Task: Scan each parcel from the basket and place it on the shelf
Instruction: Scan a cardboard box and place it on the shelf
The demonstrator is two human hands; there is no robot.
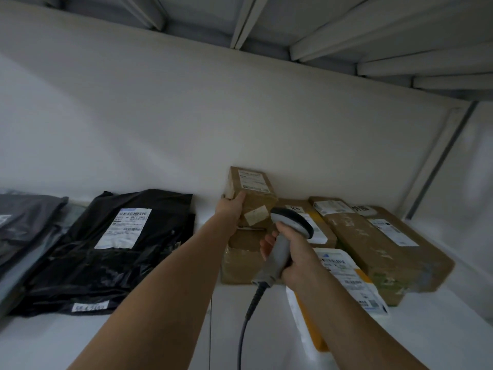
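White shelf [160,337] against a pale back wall, metal ribs of the next tier overhead. Dim light.

At 9 o'clock, a grey poly bag [24,217], partly cut off by the edge. Just beside it, a black poly bag [106,252] lying flat, white shipping label up, small handwritten tag at its near corner.

Near centre, the left hand [230,208] grips a small cardboard parcel [252,193] by its left side, fingers wrapped over the edge. The parcel stands on a flatter brown box [240,260], close to the back wall.

Right hand [293,252], toward 5 o'clock of the parcel, is closed around the handle of a grey barcode scanner [285,236]; head aimed at the boxes, coiled cord hanging toward 6 o'clock.

At 3 o'clock, a long brown box [373,247] with labels. Under the right forearm, a white and yellow mailer [344,273] lies on the shelf.
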